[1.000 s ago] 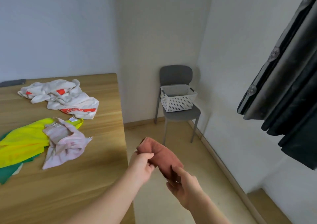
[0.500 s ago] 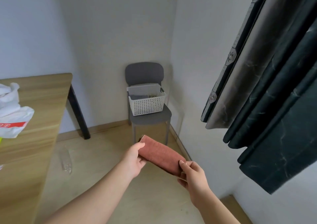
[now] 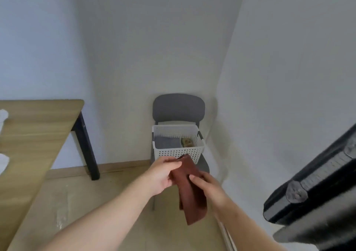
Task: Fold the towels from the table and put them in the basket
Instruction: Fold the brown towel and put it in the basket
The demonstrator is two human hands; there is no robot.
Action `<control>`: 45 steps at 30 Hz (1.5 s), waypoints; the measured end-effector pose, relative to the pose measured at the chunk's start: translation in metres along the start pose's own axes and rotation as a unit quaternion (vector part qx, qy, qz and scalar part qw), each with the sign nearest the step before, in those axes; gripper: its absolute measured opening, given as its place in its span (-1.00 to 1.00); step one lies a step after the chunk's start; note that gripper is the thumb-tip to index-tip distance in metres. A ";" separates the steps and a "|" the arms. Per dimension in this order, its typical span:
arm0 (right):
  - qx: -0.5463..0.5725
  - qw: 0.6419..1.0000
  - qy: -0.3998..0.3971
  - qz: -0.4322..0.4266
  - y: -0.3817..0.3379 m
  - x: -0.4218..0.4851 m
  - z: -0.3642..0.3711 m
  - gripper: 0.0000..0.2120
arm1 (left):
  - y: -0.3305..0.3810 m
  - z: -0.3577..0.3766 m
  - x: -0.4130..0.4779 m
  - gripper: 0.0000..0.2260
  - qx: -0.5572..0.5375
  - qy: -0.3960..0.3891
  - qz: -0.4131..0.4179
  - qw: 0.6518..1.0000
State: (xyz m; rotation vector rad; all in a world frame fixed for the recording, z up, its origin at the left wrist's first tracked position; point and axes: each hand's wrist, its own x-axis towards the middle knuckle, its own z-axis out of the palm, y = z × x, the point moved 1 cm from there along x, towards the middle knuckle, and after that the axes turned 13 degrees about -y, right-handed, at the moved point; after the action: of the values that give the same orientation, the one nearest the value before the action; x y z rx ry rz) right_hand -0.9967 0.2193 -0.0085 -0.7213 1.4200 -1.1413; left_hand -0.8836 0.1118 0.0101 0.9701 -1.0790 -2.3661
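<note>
Head view: my left hand [image 3: 160,175] and right hand [image 3: 209,186] both pinch the folded rust-brown towel [image 3: 189,189] just before the white perforated basket [image 3: 178,151] on the grey chair [image 3: 178,108].

red-brown towel [image 3: 192,193] now hanging down, carried much closer to the basket [image 3: 179,152]

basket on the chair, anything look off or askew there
Nothing odd at the basket: it sits level on the chair with folded cloths inside. The only untidy thing is the towel, which hangs limp from the left hand and right hand, its lower end loose.
</note>
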 end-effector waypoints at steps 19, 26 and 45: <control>0.042 0.993 -0.029 0.109 -0.065 0.344 -0.093 -0.80 | 0.137 -0.093 0.281 -0.99 0.069 0.149 -0.053 0.985; -0.003 0.983 -0.012 0.185 -0.055 0.440 -0.151 -0.71 | 0.133 -0.106 0.381 -0.86 0.039 0.169 -0.152 0.973; -0.377 0.857 0.044 0.348 0.035 0.518 -0.182 -0.57 | 0.051 -0.146 0.505 -0.78 0.086 0.212 -0.328 0.916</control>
State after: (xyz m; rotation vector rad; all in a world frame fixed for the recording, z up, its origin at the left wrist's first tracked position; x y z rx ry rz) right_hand -1.2660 -0.1952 -0.2510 -0.5837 2.0008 -0.0166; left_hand -1.1295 -0.2833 -0.2400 2.0677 -0.8821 -2.3543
